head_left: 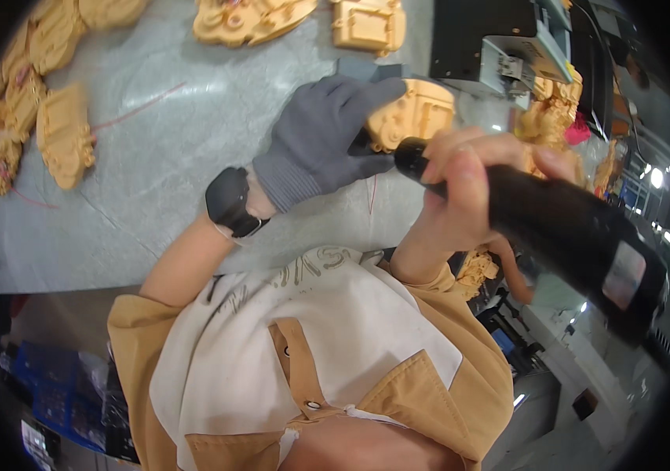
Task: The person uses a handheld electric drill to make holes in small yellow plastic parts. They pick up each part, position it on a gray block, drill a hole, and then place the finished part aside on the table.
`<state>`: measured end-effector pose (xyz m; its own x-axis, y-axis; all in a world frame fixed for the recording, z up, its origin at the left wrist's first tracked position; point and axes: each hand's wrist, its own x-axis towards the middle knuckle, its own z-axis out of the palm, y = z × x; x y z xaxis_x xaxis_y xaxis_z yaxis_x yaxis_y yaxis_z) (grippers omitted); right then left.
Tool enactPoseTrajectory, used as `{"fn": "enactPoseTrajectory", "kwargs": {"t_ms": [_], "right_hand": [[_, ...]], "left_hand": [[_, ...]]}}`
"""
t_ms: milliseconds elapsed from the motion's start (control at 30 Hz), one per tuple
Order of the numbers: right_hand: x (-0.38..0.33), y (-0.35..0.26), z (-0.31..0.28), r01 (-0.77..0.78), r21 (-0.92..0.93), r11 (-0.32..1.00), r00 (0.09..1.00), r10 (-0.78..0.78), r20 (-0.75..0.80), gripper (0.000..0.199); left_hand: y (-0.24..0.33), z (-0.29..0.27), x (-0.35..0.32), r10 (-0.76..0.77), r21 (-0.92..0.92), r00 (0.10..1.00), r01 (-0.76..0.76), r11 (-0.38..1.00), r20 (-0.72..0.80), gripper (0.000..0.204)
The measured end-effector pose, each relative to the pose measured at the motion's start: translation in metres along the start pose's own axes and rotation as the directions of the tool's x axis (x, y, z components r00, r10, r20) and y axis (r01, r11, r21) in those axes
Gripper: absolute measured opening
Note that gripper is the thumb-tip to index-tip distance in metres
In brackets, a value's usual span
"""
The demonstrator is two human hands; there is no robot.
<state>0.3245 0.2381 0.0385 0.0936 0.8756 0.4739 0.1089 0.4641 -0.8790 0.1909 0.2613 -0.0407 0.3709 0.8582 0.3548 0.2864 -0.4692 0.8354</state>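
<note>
My left hand (315,133), in a grey knitted glove, is closed around the left side of a yellow plastic housing (421,114) above the table. Ribs and round bosses show on the housing's face. In my bare right hand (464,173) is a black electric screwdriver (562,224), its body slanting down to the right. The screwdriver's front end lies close to the housing's lower edge; whether it touches cannot be made out, since the tip is hidden. Behind the glove and housing sits a dark grey block (370,69).
Several yellow housings (64,133) lie at the left of the grey table (170,157), some with thin red wires. More housings (370,23) lie at the far edge. A black and metal machine (500,47) stands at the back right, beside piled yellow parts (551,118).
</note>
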Motion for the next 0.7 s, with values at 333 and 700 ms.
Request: {"fn": "enactPoseTrajectory", "kwargs": {"t_ms": [333, 700], "right_hand": [[0.096, 0.022, -0.082, 0.338, -0.263, 0.904, 0.704, -0.428, -0.567, 0.041], [0.018, 0.001, -0.056, 0.197, 0.146, 0.97, 0.94, -0.145, -0.308, 0.064]], "left_hand": [[0.004, 0.004, 0.001, -0.07, 0.133, 0.996, 0.062, 0.989, 0.055, 0.077], [-0.003, 0.003, 0.0, -0.063, 0.111, 0.996, 0.055, 0.992, 0.062, 0.078]]}}
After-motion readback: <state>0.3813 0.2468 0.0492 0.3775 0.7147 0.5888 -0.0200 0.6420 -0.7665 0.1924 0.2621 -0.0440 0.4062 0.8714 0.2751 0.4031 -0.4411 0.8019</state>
